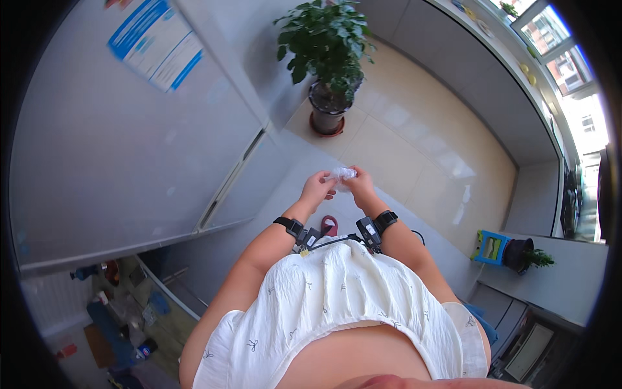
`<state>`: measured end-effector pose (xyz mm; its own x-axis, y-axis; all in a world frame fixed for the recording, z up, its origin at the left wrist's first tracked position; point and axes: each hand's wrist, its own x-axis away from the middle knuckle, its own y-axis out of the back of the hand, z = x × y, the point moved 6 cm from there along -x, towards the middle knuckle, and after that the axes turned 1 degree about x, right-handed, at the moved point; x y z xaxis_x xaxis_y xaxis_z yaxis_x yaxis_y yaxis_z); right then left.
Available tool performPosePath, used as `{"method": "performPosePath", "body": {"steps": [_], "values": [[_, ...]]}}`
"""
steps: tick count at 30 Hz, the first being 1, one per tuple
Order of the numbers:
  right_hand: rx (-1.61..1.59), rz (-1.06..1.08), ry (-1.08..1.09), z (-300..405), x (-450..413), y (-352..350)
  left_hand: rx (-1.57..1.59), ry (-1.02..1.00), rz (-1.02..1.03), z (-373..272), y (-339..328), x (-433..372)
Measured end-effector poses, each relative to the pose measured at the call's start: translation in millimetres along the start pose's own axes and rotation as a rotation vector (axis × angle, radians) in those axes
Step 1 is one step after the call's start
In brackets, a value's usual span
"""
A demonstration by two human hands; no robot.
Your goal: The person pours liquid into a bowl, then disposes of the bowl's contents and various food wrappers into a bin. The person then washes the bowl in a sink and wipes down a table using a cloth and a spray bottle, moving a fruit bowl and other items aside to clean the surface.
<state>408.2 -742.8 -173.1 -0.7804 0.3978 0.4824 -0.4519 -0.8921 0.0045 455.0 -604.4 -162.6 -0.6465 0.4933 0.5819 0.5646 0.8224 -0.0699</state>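
A crumpled clear plastic bag or film (343,173) is held between my two hands at chest-front height, above the floor. My left hand (318,187) pinches its left edge between thumb and fingers, the other fingers curled loosely. On the other side, my right hand (358,184) grips the bunched part of the plastic. Whether anything is wrapped inside it I cannot tell. Both wrists carry black straps with small dark devices, the left one (294,228) and the right one (378,226).
A refrigerator (121,160) stands close on the left, bearing a printed sheet. Ahead is a potted plant (326,104) on a saucer. A small plant pot (518,255) on a blue stool is at the right. A cluttered counter (167,335) lies behind left.
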Motion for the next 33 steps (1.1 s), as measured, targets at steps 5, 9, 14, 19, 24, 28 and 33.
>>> {"method": "performPosePath", "body": {"steps": [5,9,14,19,24,28,33], "values": [[-0.569,0.046,-0.044,33,-57,79,0.087,-0.101,0.016,-63,-65,-100],[-1.010,0.137,-0.081,33,-133,124,0.118,-0.078,-0.082,-94,-98,-179],[-0.694,0.073,-0.067,78,-237,164,0.112,-0.179,-0.263,-130,-121,-302],[-0.662,0.047,-0.216,101,-360,198,0.027,-0.079,-0.251,-167,-144,-416],[-0.587,0.009,-0.238,131,-482,203,0.227,-0.150,-0.360,-195,-149,-501],[-0.406,0.050,-0.308,124,-586,201,0.405,-0.067,-0.420,-198,-157,-563],[-0.077,0.091,-0.396,123,-672,162,0.421,-0.018,-0.596,-158,-106,-632]]}}
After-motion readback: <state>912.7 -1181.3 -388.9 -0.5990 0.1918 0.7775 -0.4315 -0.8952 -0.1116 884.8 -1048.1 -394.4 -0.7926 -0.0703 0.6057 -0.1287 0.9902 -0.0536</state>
